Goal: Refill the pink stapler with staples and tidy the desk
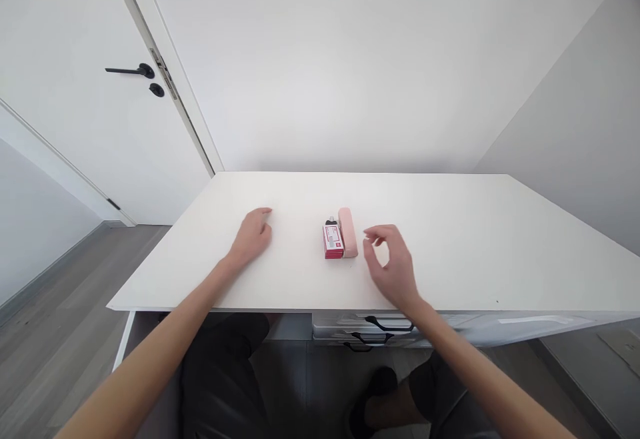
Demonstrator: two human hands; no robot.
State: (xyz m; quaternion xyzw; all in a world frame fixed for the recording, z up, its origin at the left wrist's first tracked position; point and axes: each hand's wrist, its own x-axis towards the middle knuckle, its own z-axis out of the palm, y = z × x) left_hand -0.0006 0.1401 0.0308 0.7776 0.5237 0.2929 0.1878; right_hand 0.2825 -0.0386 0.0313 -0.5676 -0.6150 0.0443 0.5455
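A pink stapler [349, 233] lies lengthwise near the middle of the white table. Against its left side sit small red-and-white boxes [333, 241], one stacked on another. Behind the boxes shows part of a black binder clip [331, 221] with a silvery handle. My right hand [393, 262] hovers just right of the stapler, thumb and forefinger curved toward each other with a small gap and nothing between them. To the left of the boxes, well apart from them, my left hand [251, 235] is empty, its forefinger and thumb apart.
The white tabletop [465, 239] runs along a white wall. Below its front edge are drawers with black handles [389, 323]. A white door with a black lever handle [130, 71] stands at the left. My legs are under the table edge.
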